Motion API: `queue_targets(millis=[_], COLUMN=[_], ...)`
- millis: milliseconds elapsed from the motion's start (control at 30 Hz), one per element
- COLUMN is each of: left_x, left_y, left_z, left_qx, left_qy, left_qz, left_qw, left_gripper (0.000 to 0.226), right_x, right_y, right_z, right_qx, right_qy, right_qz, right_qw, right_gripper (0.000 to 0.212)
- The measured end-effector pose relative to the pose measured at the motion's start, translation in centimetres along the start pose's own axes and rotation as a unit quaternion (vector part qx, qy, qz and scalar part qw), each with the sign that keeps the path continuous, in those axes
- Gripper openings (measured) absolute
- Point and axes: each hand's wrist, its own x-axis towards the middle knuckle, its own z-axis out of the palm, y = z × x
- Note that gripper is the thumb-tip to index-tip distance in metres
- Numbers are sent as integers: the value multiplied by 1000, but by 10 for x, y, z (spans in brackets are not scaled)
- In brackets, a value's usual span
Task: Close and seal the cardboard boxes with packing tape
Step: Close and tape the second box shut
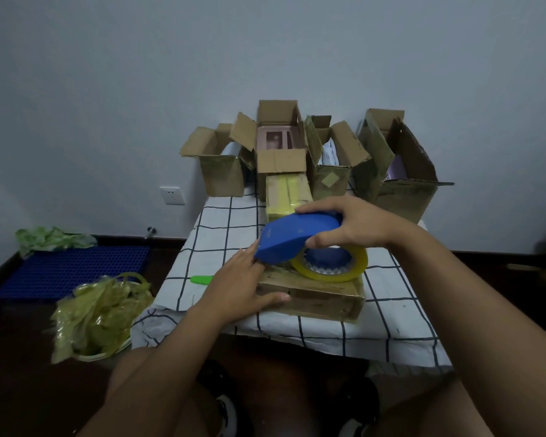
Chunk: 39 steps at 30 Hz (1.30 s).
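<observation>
A flat closed cardboard box (pixel 322 299) lies on the checked cloth in front of me. My right hand (pixel 349 223) grips a blue tape dispenser (pixel 293 238) with a yellowish tape roll (pixel 334 266), held over the box's top. My left hand (pixel 243 287) holds the box's left end, thumb along its front side, fingertips under the dispenser's nose. Several open cardboard boxes (pixel 281 149) stand at the back, and a taped yellowish box (pixel 286 197) lies before them.
The small table wears a white cloth with black grid lines (pixel 221 234). A green cutter (pixel 202 279) lies left of the box. On the floor to the left are a basket of crumpled used tape (pixel 100 316), a blue mat (pixel 70 268) and a wall socket (pixel 171 195).
</observation>
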Motion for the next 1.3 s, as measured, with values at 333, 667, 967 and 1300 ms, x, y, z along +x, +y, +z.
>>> queue_targets(millis=[333,667,967,1300], left_x=[-2,-4,-5,-8], left_y=[-3,1,-3,10], left_z=[9,9,11,8], left_qx=[8,49,97,143], left_qy=[0,-9,18,13], left_qz=[4,1,42,42], left_qw=[1000,999,994,989], left_gripper=[104,97,89,73], right_x=[-24,-47,-39,-36], right_y=[18,28,18,18], right_z=[-30,-38,-35,-34], right_qx=[-3,-39,-63,-70], right_qy=[-13,-4,-20,-13], right_qz=[16,49,48,54], right_qw=[1000,998,997,996], right_gripper=[49,44,40,40])
